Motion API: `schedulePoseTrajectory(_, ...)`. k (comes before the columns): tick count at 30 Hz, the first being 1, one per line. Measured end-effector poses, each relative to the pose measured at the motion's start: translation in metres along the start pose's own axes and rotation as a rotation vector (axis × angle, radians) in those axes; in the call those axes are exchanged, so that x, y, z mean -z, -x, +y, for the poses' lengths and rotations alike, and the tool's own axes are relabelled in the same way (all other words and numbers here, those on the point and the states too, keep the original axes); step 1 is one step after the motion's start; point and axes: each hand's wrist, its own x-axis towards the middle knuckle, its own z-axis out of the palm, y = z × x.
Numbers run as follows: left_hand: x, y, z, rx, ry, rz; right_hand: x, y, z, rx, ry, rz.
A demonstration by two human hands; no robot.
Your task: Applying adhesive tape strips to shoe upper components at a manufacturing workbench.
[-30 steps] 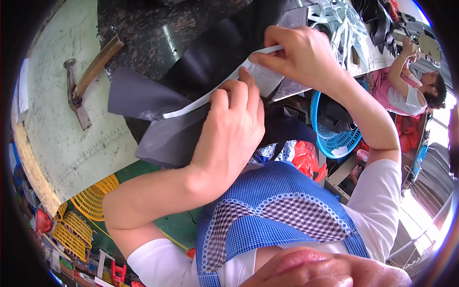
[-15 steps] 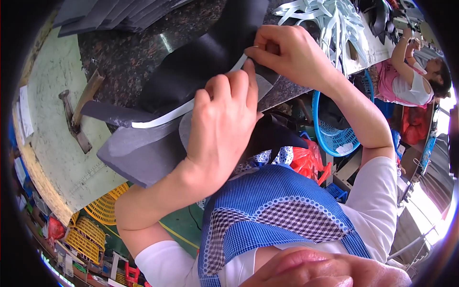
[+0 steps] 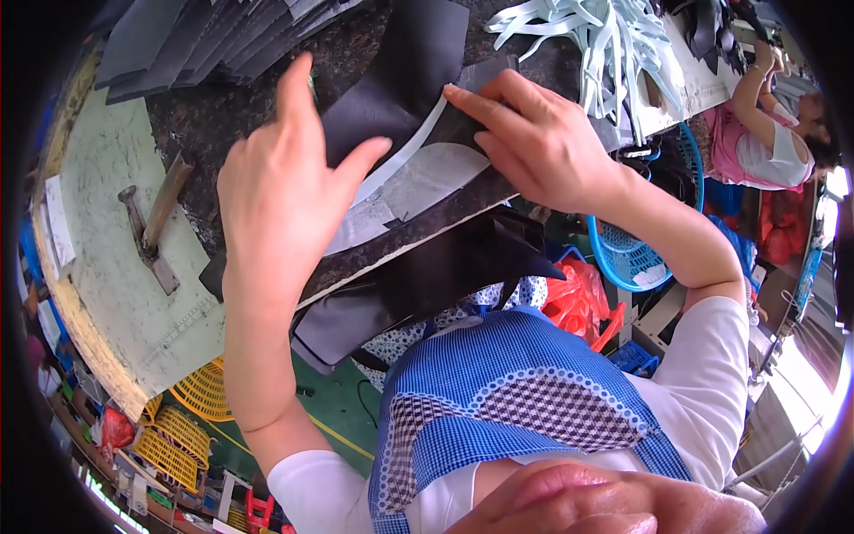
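A black leather-like piece (image 3: pixel 411 67) lies on the dark speckled slab, with a narrow white strip (image 3: pixel 405 153) along its curved edge. Beside the strip is a translucent grey backing patch (image 3: pixel 449 169) on dark material. My left hand (image 3: pixel 280 182) is spread over the left part of the piece, thumb stretched toward the strip, holding nothing. With its index fingertip, my right hand (image 3: pixel 556 142) touches the strip's upper end; its thumb is apart and its other fingers are bent. My left hand covers part of the black piece.
A hammer (image 3: pixel 163 214) rests on the pale board at left. Stacked dark grey sheets (image 3: pixel 191 44) stand at the back left, and a bunch of pale strips (image 3: pixel 614 44) hangs at right. Black pieces (image 3: pixel 356 311) lie below the slab's edge. Another person (image 3: pixel 765 133) works at far right.
My left hand has moved left and away from the strip, and its fingers have spread. My right hand has opened from a pinch at the strip's end. The black piece has shifted and lies flatter.
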Motion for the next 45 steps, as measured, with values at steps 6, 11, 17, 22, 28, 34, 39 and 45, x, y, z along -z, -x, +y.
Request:
schedulePoseTrajectory(6, -0.012, 0.04, 0.018, -0.421, 0.146, 0.225, 0.052, -0.052, 0.031, -0.953, -1.118, -0.312)
schedulePoseTrajectory(11, -0.047, 0.06, 0.045, -0.575, -0.225, 0.235, 0.065, -0.077, 0.049, -0.835, -0.689, -0.627)
schedulePoseTrajectory(17, -0.045, 0.06, 0.083, -0.516, -0.696, 0.06, 0.019, -0.042, 0.044, -0.284, -0.06, -0.21)
schedulePoseTrajectory(22, -0.047, 0.07, 0.071, -0.505, -0.645, 0.174, 0.025, -0.027, 0.017, 0.578, 0.278, 0.003)
schedulePoseTrajectory(28, -0.033, 0.076, 0.053, -0.44, -0.646, 0.235, 0.025, -0.042, -0.017, 0.365, -0.258, 0.055)
schedulePoseTrajectory(34, 0.029, 0.036, -0.013, -0.306, 0.082, 0.063, 0.003, -0.048, -0.015, -0.315, -0.77, -0.289)
schedulePoseTrajectory(39, -0.002, 0.067, -0.05, -0.73, -0.131, 0.302, -0.005, -0.05, -0.034, 0.332, -0.427, -0.302)
schedulePoseTrajectory(45, 0.014, 0.077, -0.074, -0.382, 0.155, 0.095, 0.008, -0.068, -0.061, 0.129, -0.205, -0.33)
